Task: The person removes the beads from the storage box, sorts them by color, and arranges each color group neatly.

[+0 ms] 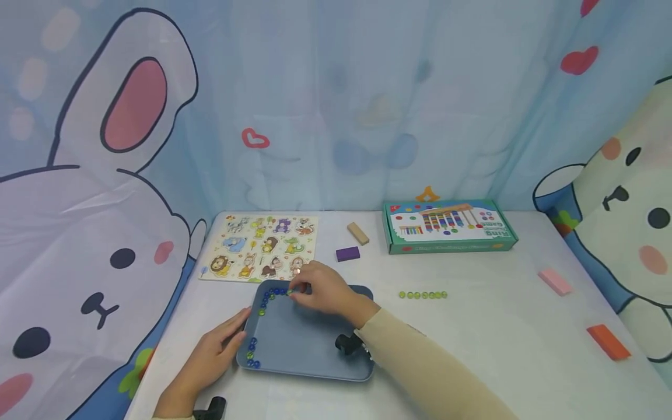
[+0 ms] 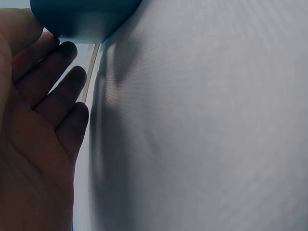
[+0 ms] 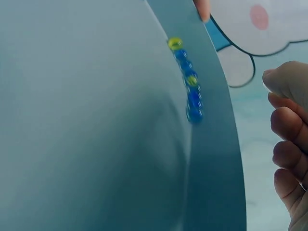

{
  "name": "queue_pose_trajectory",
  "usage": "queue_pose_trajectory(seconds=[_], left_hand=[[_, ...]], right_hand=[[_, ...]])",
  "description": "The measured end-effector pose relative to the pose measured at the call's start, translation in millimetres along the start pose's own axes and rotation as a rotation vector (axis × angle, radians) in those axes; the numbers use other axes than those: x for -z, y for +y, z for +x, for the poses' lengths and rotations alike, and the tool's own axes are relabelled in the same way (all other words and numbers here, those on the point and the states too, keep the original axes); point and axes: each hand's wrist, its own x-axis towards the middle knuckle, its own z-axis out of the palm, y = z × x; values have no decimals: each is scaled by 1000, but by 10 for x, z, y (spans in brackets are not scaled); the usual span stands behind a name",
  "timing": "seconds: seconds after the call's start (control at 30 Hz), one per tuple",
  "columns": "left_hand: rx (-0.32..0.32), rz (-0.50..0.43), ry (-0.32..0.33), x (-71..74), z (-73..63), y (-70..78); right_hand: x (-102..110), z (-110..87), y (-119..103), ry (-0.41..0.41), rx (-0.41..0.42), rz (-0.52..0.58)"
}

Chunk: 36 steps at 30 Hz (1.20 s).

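A blue-grey tray [image 1: 315, 373] lies on the white table. Along its far left corner runs a curved row of blue and yellow-green marbles [image 3: 194, 98]; a second short group of marbles [image 1: 251, 348] sits in the near left corner. My right hand [image 1: 322, 290] is over the tray's far edge, thumb and forefinger pinching a yellow-green marble [image 1: 290, 292] at the row's end. That marble cannot be made out in the right wrist view, where the right hand [image 3: 291, 130] has curled fingers. With fingers extended, my left hand [image 1: 215, 350] touches the tray's left side.
Right of the tray is a straight line of yellow-green marbles [image 1: 423, 295]. Behind it lie an animal puzzle board [image 1: 252, 236], a purple block [image 1: 347, 254], a wooden block [image 1: 358, 233] and a green game box [image 1: 451, 248]. Pink [image 1: 555, 281] and orange blocks [image 1: 609, 342] lie far right.
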Motion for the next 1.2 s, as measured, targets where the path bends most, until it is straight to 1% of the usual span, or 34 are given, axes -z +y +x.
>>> queue_pose_trajectory(seconds=[0.13,0.4,0.57,0.73,0.93,1.03,1.2], left_hand=[[22,0,-12,1,3,-3],[34,-3,-10,-2,-3,-8],[35,4,-9,-4,-9,3],[30,7,-5,2,-16,13],[48,14,-19,-3,-28,16],[53,15,-21,-1,-31,22],[35,4,-15,4,-25,25]], right_hand=[[108,-98,106,36,-40,5],[412,-327,301,100,-129,-24],[601,-548,455,153,-191,-34],[756,-789,626,187,-264,-43],[905,-1039,812,241,-295,-73],[964,-1156,882,248,-319,-89],[1055,-1358,1004,256,-376,-119]])
